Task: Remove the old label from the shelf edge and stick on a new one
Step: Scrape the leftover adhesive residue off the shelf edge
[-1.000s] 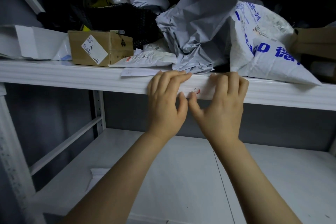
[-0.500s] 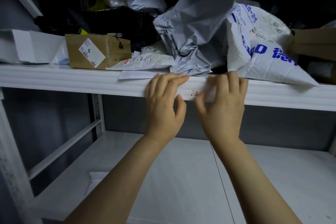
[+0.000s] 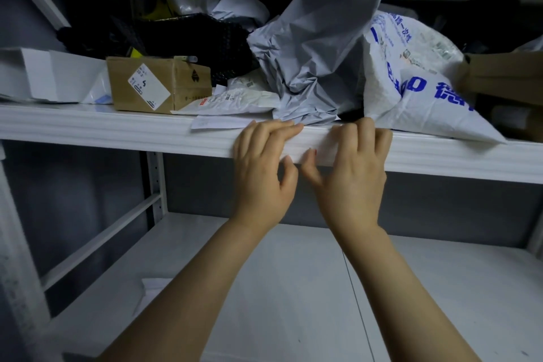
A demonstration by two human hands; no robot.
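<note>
Two bare hands press on the front edge of a white shelf (image 3: 117, 132). The left hand (image 3: 264, 167) lies flat on the edge, fingers pointing up to 1 o'clock, fingertips at the top lip. The right hand (image 3: 355, 173) is just beside it at 3 o'clock, with its fingers hooked over the top of the edge. The two thumbs nearly meet low on the edge.

The label (image 3: 316, 148) is a white strip stuck on the shelf edge, right between the hands. A small red mark shows on it by the right thumb. The fingers cover both of its ends, so I cannot tell if any part is peeled up. The grip of each hand is flat and spread, pressing on the label and the edge, not closed around anything.

On the shelf, at 12 o'clock from the hands, sits a crumpled grey bag (image 3: 317, 53). At 2 o'clock is a white bag (image 3: 417, 103) with blue writing. At 10 o'clock is a brown box (image 3: 158, 85) with a white sticker. A flat paper (image 3: 217, 122) lies just left of the left fingertips. The lower shelf (image 3: 264, 288) is below the arms.
</note>
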